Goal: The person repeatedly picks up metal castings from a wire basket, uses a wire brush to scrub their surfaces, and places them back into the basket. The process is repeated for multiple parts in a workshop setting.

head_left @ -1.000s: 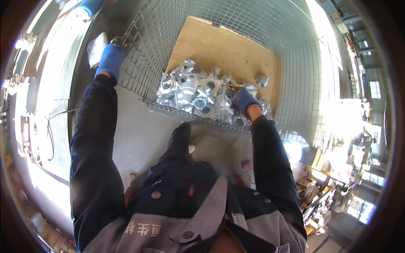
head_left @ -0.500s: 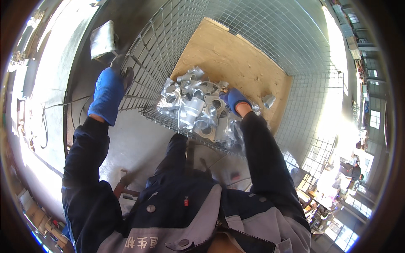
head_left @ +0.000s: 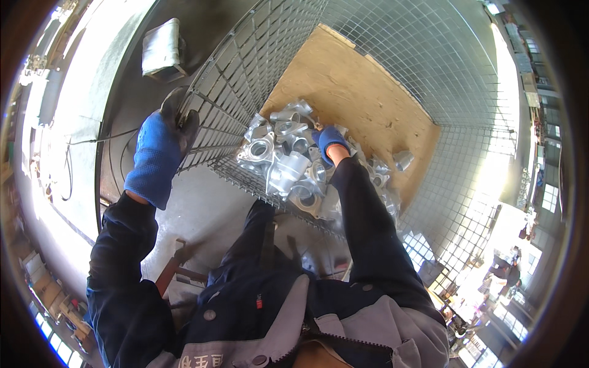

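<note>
My left hand (head_left: 158, 150), in a blue glove with dark fingers, is closed around the top edge of a wire mesh cage (head_left: 228, 83) on its left side. My right hand (head_left: 331, 142), in a blue glove too, reaches down inside the cage to a heap of silvery metal castings (head_left: 287, 173). The castings have round openings and flanges. My right fingers are curled at the back of the heap; what they hold, if anything, is hidden behind the glove. One single casting (head_left: 403, 161) lies apart to the right of the heap.
A brown board (head_left: 362, 89) lines the cage floor beneath the castings. Outside the cage at the far left stands a pale-topped stool (head_left: 161, 49). A reddish-brown frame (head_left: 169, 274) stands near my legs. Thin cables (head_left: 113, 141) run along the left.
My right hand has shifted slightly left over the heap, uncovering castings on the right. My left hand stays on the cage edge. The whole view has shifted a little.
</note>
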The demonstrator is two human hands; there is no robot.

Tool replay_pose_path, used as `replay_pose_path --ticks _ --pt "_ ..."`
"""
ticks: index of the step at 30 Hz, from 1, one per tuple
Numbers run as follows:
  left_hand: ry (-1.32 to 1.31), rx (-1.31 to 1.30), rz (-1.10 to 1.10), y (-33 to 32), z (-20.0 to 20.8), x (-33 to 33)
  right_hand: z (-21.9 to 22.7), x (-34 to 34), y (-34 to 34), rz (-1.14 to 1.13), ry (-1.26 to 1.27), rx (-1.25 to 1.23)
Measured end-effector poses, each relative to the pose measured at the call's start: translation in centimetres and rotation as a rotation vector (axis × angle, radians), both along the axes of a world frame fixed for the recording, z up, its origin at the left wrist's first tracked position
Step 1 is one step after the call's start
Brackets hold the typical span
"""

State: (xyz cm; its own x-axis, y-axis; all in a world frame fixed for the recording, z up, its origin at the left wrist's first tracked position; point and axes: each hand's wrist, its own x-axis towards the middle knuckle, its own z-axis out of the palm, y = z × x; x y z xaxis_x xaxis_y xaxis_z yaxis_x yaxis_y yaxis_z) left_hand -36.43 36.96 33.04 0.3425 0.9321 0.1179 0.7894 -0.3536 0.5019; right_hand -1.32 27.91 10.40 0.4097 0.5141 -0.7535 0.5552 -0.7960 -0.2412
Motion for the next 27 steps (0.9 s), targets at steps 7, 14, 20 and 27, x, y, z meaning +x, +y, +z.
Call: replay_pose_path --ticks 7,14,20,27 --pt "-0.109 -0.037 -0.055 0.2 -0.4 -0.3 1.8 -1.0 -2.7 0.213 0.129 0.032" --pt "-0.021 -0.177 0.044 0.7 -0.7 -0.2 8.3 -3.5 -6.9 0.396 0.270 0.127" --pt "0.094 -0.031 0.001 0.4 0.5 0.5 4.9 -5.1 -9.4 0.502 0.245 0.473" --pt "0.020 -0.112 0.025 1.2 -1.1 -0.1 5.8 -3.7 -6.7 0.241 -0.145 0.202"
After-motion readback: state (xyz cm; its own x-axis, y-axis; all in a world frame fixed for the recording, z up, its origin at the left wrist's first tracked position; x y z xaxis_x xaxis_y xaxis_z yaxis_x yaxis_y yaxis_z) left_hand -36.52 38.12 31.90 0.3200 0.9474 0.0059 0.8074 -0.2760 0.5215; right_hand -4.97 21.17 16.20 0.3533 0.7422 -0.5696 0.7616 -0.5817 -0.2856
